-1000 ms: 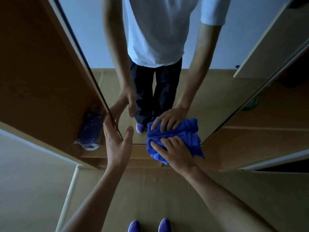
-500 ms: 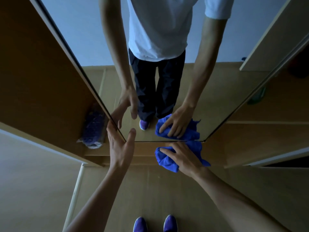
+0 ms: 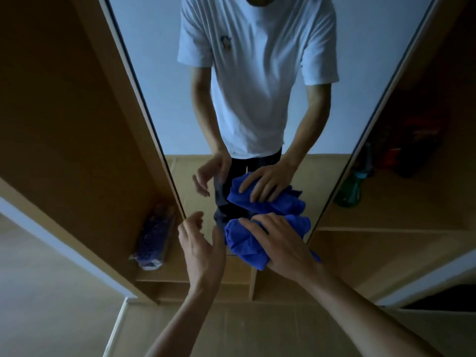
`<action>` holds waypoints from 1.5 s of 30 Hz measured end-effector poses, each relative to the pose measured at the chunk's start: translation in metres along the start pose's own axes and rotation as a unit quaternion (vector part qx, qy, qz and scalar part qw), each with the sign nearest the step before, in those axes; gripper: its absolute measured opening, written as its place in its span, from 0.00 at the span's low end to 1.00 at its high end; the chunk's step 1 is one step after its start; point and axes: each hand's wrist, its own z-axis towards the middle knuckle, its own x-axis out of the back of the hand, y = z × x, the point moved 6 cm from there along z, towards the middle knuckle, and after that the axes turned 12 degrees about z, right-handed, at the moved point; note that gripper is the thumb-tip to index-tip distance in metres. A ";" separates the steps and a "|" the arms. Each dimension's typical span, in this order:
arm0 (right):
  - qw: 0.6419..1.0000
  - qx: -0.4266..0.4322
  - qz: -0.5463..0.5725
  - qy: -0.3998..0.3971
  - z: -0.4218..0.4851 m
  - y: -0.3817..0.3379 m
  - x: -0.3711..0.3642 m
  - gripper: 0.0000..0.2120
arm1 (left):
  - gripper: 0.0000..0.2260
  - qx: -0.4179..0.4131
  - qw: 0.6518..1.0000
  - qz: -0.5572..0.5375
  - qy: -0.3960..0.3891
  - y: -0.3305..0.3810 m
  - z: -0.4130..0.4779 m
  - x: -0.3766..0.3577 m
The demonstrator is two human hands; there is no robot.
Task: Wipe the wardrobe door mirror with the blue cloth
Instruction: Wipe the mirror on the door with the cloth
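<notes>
Right fingers (image 3: 253,224): are lying spread and nearly straight across the bunched blue cloth (image 3: 242,243), pressing it against the glass rather than curling round it; the thumb is hiding from view.
Right hand (image 3: 283,246): is reaching in from below the mirror (image 3: 159,81) and sitting over the right half of the mirror's bottom edge.
Blue cloth: is crumpling between the palm and the mirror, low on the glass, with 1 fold hanging past the mirror's bottom edge under the wrist.
Left fingers (image 3: 197,221): are hanging loosely curved and apart, holding nothing, with the thumb standing away from them.
Left hand (image 3: 202,249): is hovering palm-inward near the mirror's lower left corner, just beside the mirror's dark left edge; whether the fingertips are touching that edge cannot be told.
Mirror: is standing tall and narrow on the wardrobe door, reflecting the 2 hands, the cloth, a white T-shirt (image 3: 257,73) and a pale wall.
Purple packet (image 3: 154,240): is lying on a wardrobe shelf to the left of the mirror, near the mirror's lower left corner; its contents are too dim to make out.
Green bottle (image 3: 351,191): is standing upright on a shelf just to the right of the mirror's right edge.
Wooden floor (image 3: 257,331): is stretching out below the mirror, under both forearms.
</notes>
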 end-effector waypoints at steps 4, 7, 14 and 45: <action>0.997 -0.010 0.006 0.071 0.013 -0.015 0.055 0.28 | 0.10 -0.150 0.985 -0.017 -0.080 0.055 -0.006 0.007; 0.993 -0.020 -0.013 0.119 0.021 -0.023 0.097 0.27 | 0.20 -0.230 0.967 -0.026 -0.108 0.097 -0.002 0.020; 0.982 0.007 -0.106 0.156 0.041 -0.057 0.196 0.29 | 0.44 -0.347 0.927 -0.021 -0.139 0.168 0.023 0.044; 0.838 0.097 -0.394 0.365 0.103 -0.128 0.503 0.31 | 0.23 -0.547 0.808 0.043 0.214 0.472 0.069 0.212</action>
